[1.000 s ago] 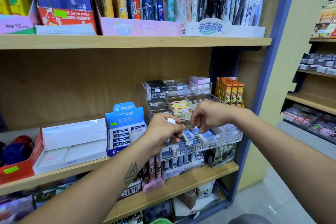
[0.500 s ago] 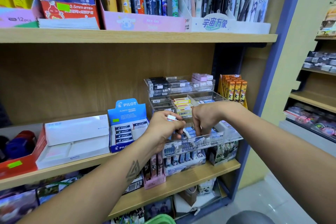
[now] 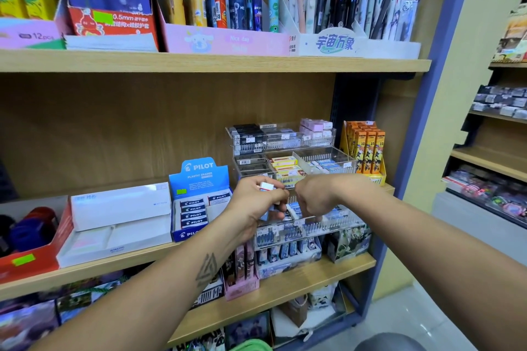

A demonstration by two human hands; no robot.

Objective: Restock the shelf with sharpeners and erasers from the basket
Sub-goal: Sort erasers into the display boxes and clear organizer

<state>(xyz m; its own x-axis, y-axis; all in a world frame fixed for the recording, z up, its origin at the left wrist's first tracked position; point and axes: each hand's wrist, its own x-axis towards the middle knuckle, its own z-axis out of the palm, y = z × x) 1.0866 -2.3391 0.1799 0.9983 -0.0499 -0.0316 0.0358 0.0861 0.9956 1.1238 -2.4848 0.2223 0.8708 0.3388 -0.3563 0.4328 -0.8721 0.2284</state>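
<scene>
The left hand (image 3: 258, 202) holds a small stack of erasers (image 3: 267, 186), the white-and-red top one showing above the curled fingers just as it did a second ago — so that supply has not gone down by anything I can see. What has changed is the right hand (image 3: 312, 198): a second ago it was raised a little over the tray, and now it has dipped lower and closer to the left hand, knuckles up, fingers curled down among the blue-wrapped erasers (image 3: 296, 211) in the front row of the clear tray (image 3: 336, 225). It seems to pinch or press one of them, but the fingertips are hidden and I cannot tell whether it grips or only pushes. I judge one eraser is being seated in the row just below the right hand's grip — placing is under way, with more waiting in the left hand. The basket is not clearly in view.
</scene>
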